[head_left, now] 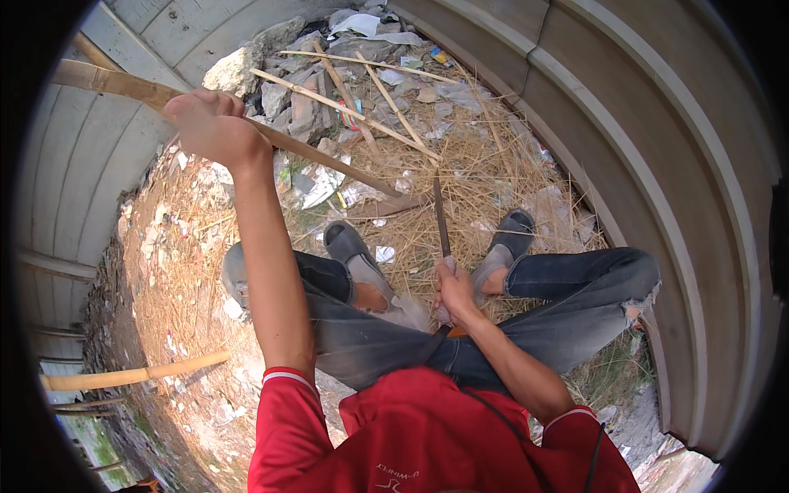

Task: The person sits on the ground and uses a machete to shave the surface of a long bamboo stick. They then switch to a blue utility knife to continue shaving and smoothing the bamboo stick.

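Observation:
My left hand [215, 131] is raised at the upper left, its fingers closed around a long bamboo pole [329, 162]. The pole slants from the upper left edge down to the straw-covered ground ahead of my feet. Low between my knees, my right hand [454, 289] grips the pale handle of a long knife [441, 215]. Its narrow, dark blade points away from me, the tip close to the ends of some split bamboo strips [353, 113]. Blade and pole are apart.
Grey rocks [304, 107] and litter lie at the back. A corrugated metal wall [649, 164] curves along the right, and pale panels [90, 156] stand at the left. Another bamboo pole [136, 375] juts in at lower left. My grey shoes [349, 242] rest on straw.

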Motion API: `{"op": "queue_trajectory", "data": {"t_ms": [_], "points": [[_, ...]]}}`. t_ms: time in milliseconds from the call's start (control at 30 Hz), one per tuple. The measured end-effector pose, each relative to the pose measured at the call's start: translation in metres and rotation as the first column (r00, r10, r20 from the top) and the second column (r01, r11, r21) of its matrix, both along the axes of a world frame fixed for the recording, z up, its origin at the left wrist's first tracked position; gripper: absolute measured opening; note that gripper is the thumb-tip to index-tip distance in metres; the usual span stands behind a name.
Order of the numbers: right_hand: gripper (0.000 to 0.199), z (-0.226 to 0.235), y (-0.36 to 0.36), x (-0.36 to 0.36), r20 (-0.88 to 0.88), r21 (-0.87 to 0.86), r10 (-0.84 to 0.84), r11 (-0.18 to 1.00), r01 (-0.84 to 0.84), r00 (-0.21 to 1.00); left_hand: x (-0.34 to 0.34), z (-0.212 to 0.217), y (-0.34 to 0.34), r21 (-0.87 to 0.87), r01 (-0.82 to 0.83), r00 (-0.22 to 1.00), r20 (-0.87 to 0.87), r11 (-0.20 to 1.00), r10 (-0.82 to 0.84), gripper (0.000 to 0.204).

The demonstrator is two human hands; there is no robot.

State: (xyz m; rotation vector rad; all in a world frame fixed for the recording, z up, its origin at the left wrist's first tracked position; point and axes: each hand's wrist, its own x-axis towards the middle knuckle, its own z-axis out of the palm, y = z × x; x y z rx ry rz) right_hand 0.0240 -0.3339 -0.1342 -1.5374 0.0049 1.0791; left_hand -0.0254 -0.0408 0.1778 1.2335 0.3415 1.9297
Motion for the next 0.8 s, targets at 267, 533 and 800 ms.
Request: {"op": "queue_trajectory", "data": {"t_ms": [267, 533, 800], "points": [[0.027, 0.068, 0.05, -0.012, 0.385, 0.566, -0.282, 0.824, 0.016, 0.879, 0.039, -0.047, 0.007, 0.06, 0.007, 1.0, -0.031, 0.998, -0.005, 0.051], [0.043, -0.11, 0.044, 0.001, 0.213, -0.259, 0.308, 0.933, -0.25, 0.927, 0.03, -0.049, 0.03, 0.033, -0.054, 0.998, -0.017, 0.998, 0.055, 0.042], [0.041, -0.035, 0.042, 0.021, 0.025, -0.101, 0.046, 0.994, -0.044, 0.999, -0.044, -0.043, 0.069, -0.083, 0.724, 0.677, -0.108, 0.685, -0.728, 0.06]]}}
